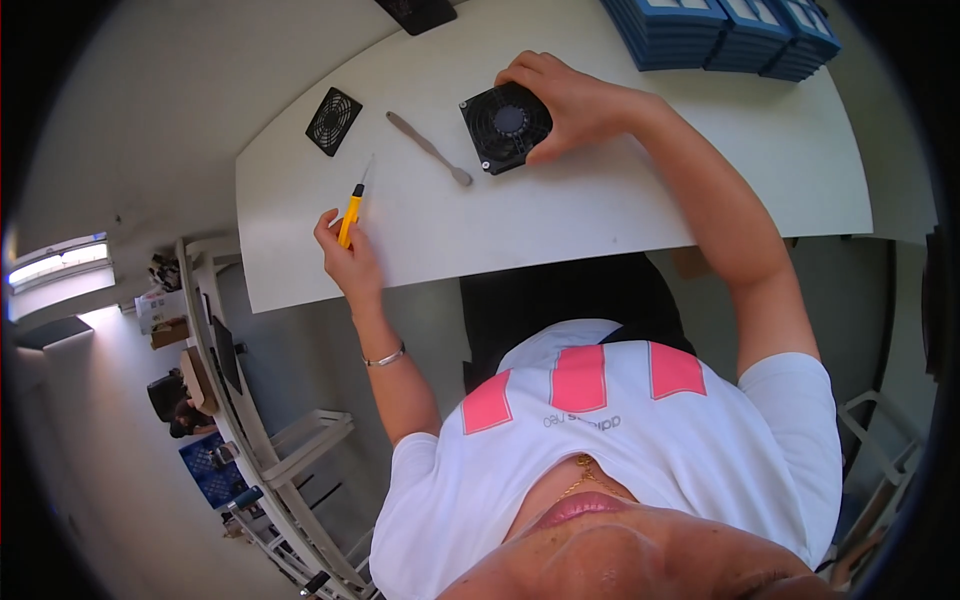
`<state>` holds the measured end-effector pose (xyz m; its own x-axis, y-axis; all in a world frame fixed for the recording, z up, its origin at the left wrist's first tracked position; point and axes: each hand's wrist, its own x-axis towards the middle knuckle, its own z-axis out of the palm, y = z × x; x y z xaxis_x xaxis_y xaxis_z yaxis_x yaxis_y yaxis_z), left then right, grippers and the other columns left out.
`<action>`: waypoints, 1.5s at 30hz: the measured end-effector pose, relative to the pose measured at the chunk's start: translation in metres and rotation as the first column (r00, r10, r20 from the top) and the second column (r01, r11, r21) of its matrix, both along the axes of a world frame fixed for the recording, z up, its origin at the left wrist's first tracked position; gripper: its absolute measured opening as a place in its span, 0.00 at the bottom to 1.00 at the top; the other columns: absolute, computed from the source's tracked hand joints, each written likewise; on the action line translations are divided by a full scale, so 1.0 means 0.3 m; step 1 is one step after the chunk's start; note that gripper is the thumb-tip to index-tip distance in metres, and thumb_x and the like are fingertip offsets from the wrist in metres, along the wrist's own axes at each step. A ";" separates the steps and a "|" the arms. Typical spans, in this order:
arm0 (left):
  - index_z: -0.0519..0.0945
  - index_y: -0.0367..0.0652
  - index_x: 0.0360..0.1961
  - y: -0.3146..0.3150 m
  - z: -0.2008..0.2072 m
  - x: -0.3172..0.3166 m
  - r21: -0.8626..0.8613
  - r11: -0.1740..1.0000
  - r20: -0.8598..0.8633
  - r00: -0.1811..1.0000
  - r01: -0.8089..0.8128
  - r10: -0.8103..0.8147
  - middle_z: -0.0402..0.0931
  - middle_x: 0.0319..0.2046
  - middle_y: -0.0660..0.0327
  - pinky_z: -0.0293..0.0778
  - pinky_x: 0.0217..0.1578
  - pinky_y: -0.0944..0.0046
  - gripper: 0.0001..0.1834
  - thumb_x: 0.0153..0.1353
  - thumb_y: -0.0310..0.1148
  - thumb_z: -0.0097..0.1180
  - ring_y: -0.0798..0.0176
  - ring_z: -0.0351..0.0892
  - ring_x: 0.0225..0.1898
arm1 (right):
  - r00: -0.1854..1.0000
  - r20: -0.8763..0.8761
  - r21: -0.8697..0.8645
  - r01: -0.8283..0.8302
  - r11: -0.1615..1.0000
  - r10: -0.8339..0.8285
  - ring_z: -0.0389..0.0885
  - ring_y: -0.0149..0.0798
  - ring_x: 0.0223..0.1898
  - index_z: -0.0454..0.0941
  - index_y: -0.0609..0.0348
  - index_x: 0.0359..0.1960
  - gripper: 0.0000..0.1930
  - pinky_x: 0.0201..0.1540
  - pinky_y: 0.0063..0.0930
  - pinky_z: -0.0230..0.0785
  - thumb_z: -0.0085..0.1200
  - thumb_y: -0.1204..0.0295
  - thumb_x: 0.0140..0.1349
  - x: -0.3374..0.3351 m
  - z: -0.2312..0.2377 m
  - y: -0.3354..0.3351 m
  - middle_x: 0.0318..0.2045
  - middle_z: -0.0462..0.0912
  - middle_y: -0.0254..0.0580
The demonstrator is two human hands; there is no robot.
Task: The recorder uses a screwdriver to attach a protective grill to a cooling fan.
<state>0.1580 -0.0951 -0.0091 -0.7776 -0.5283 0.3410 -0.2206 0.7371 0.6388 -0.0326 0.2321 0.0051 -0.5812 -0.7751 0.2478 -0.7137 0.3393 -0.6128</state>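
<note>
My left hand [350, 262] is closed around the yellow handle of a screwdriver [351, 216], over the left part of the white table. Its thin shaft points away from me, toward a square black fan grille [333, 121] that lies apart from it. Fingers and thumb of my right hand [572, 105] grip the right side of a square black cooling fan [505, 125] on the table; that edge is partly covered by the hand. Between the grille and the fan lies a grey brush-like tool [430, 149], touched by neither hand.
Stacked blue trays [690, 45] stand at the far right of the white table [560, 215]. A dark flat object [420, 14] sits at the far edge. Beyond the table's left side are a shelving frame [285, 450] and another person [188, 418] in the distance.
</note>
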 end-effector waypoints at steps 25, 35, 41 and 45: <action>0.74 0.40 0.41 0.308 0.348 -0.569 -0.016 0.737 -0.057 0.735 0.676 -0.675 0.83 0.30 0.59 0.79 0.40 0.70 0.16 0.69 0.43 0.55 0.66 0.85 0.36 | 0.996 0.059 -0.006 -0.074 0.997 0.074 0.65 0.50 0.58 0.67 0.60 0.57 0.45 0.62 0.37 0.62 0.76 0.61 0.34 -0.043 0.006 -0.005 0.52 0.70 0.49; 0.75 0.39 0.39 0.290 0.302 -0.601 0.011 0.717 -0.089 0.714 0.697 -0.694 0.84 0.25 0.61 0.73 0.29 0.75 0.16 0.67 0.42 0.59 0.69 0.84 0.29 | 0.994 0.074 -0.009 -0.078 0.997 0.079 0.65 0.51 0.59 0.65 0.58 0.58 0.46 0.64 0.38 0.61 0.76 0.65 0.33 -0.054 0.002 -0.012 0.53 0.69 0.48; 0.76 0.39 0.39 0.273 0.296 -0.552 -0.048 0.721 -0.118 0.712 0.692 -0.692 0.83 0.28 0.61 0.75 0.30 0.74 0.14 0.65 0.41 0.60 0.67 0.84 0.29 | 0.992 0.089 -0.024 -0.084 0.996 0.086 0.65 0.51 0.59 0.65 0.59 0.58 0.46 0.64 0.38 0.62 0.76 0.64 0.33 -0.054 -0.006 -0.009 0.53 0.69 0.48; 0.77 0.40 0.37 0.245 0.251 -0.510 -0.167 0.721 -0.258 0.676 0.672 -0.690 0.82 0.29 0.61 0.78 0.32 0.73 0.14 0.62 0.39 0.65 0.66 0.84 0.29 | 0.995 0.067 -0.021 -0.070 0.997 0.071 0.66 0.50 0.58 0.67 0.62 0.57 0.45 0.62 0.37 0.64 0.76 0.61 0.34 -0.046 0.007 -0.010 0.52 0.71 0.49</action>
<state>0.0051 -0.0216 0.0660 -0.7779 0.1350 0.6137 0.5391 0.6451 0.5415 -0.0464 0.2291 0.0070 -0.5412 -0.8104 0.2244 -0.6919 0.2774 -0.6666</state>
